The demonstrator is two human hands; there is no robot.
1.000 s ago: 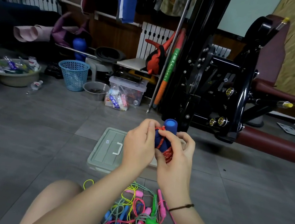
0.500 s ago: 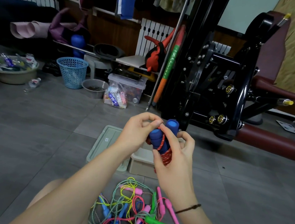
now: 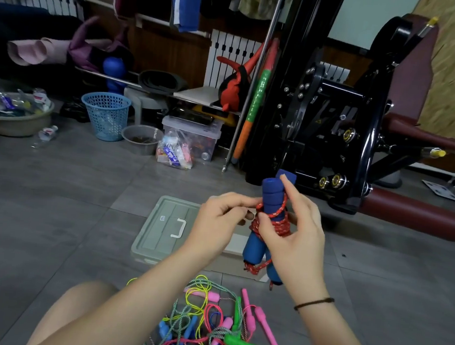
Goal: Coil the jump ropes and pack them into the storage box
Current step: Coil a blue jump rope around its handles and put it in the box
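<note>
Just left of the left hand, the lid lies flat on the floor. The left hand pinches a strand of the red cord where it crosses the blue foam handles. The right hand grips both handles together, thumb pressed over the wraps, forefinger raised along the top. The bundle looks light. The foam seems soft and grippy, the braided cord limp and likely to spring loose, so the safest hold is across the wound middle. The storage box sits just beyond and below both hands. Below the wrists, the loose ropes lie tangled, not yet coiled.
</note>
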